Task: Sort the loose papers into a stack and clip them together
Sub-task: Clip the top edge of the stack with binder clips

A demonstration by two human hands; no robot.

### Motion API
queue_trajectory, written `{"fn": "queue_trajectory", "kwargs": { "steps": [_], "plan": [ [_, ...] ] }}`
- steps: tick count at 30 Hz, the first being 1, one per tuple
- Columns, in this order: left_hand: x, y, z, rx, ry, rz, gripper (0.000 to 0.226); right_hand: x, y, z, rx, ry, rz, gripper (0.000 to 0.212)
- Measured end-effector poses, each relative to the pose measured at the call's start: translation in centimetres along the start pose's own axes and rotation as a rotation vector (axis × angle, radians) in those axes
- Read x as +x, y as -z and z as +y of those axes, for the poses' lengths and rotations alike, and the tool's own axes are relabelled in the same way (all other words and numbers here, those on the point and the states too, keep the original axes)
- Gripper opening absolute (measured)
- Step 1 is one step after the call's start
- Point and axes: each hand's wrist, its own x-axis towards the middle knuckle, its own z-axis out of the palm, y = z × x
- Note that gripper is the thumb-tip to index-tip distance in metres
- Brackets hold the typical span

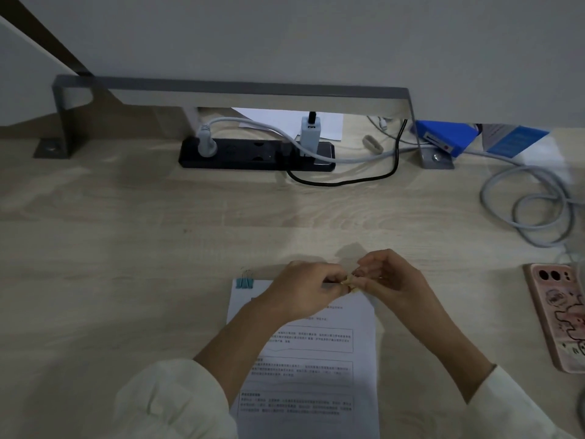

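The stack of printed papers [304, 375] lies flat on the wooden desk [126, 248], close to the person. A teal binder clip [244, 282] sits on its top left corner. Both hands meet at the top right corner of the stack. The left hand [304, 289] has its fingers curled and pinches a small yellow binder clip [349, 282]; the right hand [389, 280] pinches the same clip from the other side with bent fingers. A phone in a pink case [560, 318] lies at the right, well apart from the papers. A black power strip [256, 153] lies at the far edge of the desk.
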Motion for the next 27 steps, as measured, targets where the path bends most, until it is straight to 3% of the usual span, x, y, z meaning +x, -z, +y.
{"fn": "queue_trajectory", "kwargs": {
  "steps": [7, 13, 17, 27],
  "plan": [
    [0.7, -0.1, 0.0, -0.055, 0.087, -0.055, 0.027, 1.8, 0.3, 0.3, -0.12, 0.065, -0.038, 0.017],
    [0.8, 0.2, -0.4, -0.162, 0.097, -0.069, 0.031, 3.8, 0.9, -0.8, -0.35, 0.144, -0.253, 0.026],
    [0.6, 0.6, -0.4, -0.19, 0.08, -0.072, 0.03, 5.1, 1.2, -1.4, -0.361, 0.114, -0.342, 0.031],
    [0.4, 0.7, -0.5, -0.18, 0.061, -0.075, 0.026, 7.6, 1.5, -2.3, -0.441, -0.081, -0.661, 0.02]
  ]
}}
